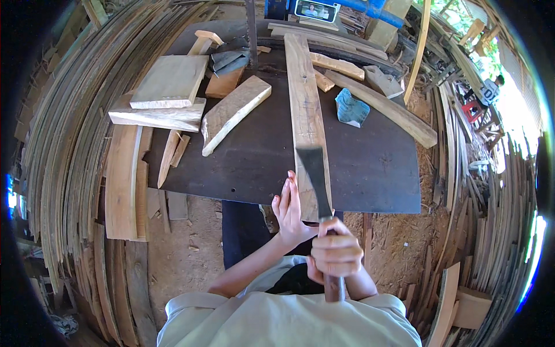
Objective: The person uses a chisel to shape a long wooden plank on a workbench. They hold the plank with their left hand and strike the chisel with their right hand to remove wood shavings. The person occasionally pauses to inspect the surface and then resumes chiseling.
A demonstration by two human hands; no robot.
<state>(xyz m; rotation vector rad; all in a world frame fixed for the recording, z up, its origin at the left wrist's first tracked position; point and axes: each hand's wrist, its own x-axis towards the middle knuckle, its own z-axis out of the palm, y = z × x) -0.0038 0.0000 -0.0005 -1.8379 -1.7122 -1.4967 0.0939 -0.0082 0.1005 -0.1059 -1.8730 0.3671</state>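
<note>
A long wooden board lies lengthwise on the dark table, its near end jutting over the front edge toward me. My right hand is wrapped round the dark wooden handle of a broad chisel. The flared steel blade points away from me over the board's near part; whether it touches the wood I cannot tell. Against the board's left side, close to its near end, my left hand has its fingers stretched out, with the thumb side partly hidden behind the board and the right hand.
Wood blocks are stacked at the table's left, beside an angled offcut. Blue sandpaper and a curved strip lie to the right. A phone stands at the back. Timber piles flank both sides; a person sits far right.
</note>
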